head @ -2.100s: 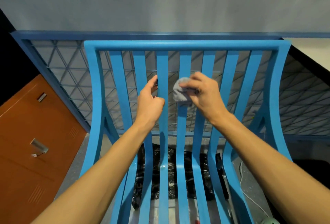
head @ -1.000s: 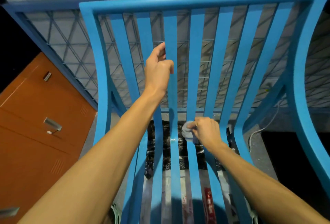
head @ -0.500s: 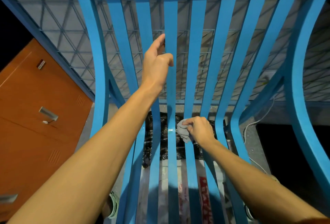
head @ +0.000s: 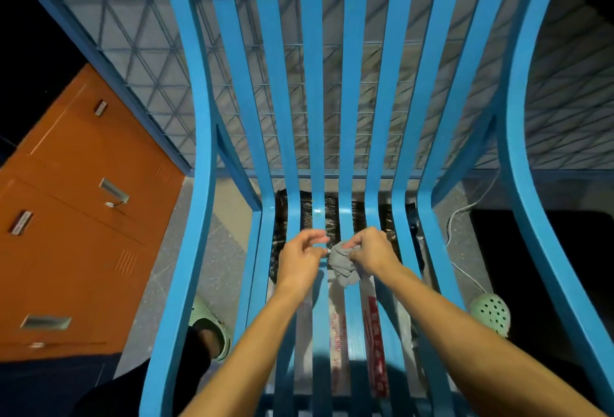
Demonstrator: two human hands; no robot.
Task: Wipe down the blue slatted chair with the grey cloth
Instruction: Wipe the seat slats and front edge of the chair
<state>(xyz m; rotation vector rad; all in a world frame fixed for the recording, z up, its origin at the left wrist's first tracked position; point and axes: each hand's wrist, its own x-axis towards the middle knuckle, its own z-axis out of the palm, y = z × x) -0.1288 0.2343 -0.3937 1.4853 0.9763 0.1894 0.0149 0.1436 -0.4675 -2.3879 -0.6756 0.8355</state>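
Orange sheet-metal cabinet (head: 83, 217), at left: flat fronts were fitted with recessed silver pull handles (head: 113, 191), small label holders and louvred vent slots. Blue-framed wire-mesh panel (head: 149, 61), with a triangular grid pattern, was set behind and carried across the width of the view. Grey speckled floor (head: 229, 250) was seen below the panel. Crumpled black plastic sheet (head: 332, 214) was spread on the floor at centre, and a white printed sheet with red lettering (head: 375, 333) was laid just nearer. Thin white cable (head: 463, 208) was trailed over the floor at right. Unlit black areas were recorded at upper left and lower right.
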